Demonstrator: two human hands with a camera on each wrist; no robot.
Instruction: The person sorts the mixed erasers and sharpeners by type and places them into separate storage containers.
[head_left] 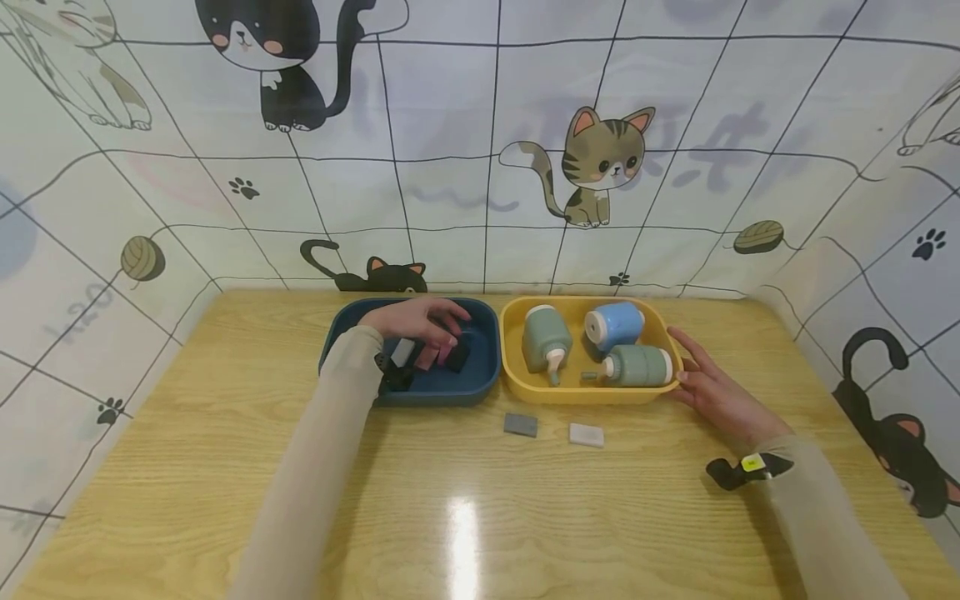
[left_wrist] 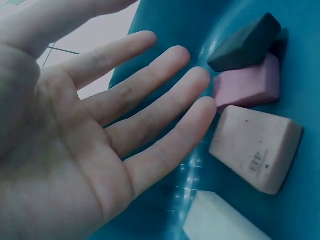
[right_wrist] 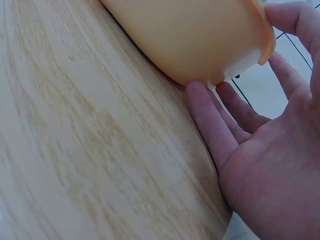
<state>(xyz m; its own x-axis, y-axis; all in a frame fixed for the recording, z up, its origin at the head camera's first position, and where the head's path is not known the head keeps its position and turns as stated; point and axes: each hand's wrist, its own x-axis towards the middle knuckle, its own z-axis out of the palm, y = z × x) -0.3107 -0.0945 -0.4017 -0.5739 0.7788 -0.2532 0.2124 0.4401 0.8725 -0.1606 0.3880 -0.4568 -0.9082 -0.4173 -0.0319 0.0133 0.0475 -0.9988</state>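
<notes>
My left hand (head_left: 420, 321) reaches over the blue bin (head_left: 480, 385), fingers extended and holding nothing. Below its fingertips, in the left wrist view, lie a black eraser (left_wrist: 246, 46), a pink eraser (left_wrist: 248, 84), a pale pink eraser marked 4B (left_wrist: 256, 147) and a white eraser (left_wrist: 220, 220). At the right end of the yellow bin (head_left: 585, 395), my right hand (head_left: 712, 392) touches the outer wall with fairly straight fingertips, thumb up by the rim. That bin holds two green bottles with nozzles (head_left: 546, 333) (head_left: 639, 367) and a blue bottle (head_left: 618, 323).
A dark grey eraser (head_left: 521, 425) and a white eraser (head_left: 587, 435) lie on the wooden table (head_left: 465, 492) in front of the bins. The bins stand side by side at the back edge, close to a cat-patterned cloth (head_left: 450, 192).
</notes>
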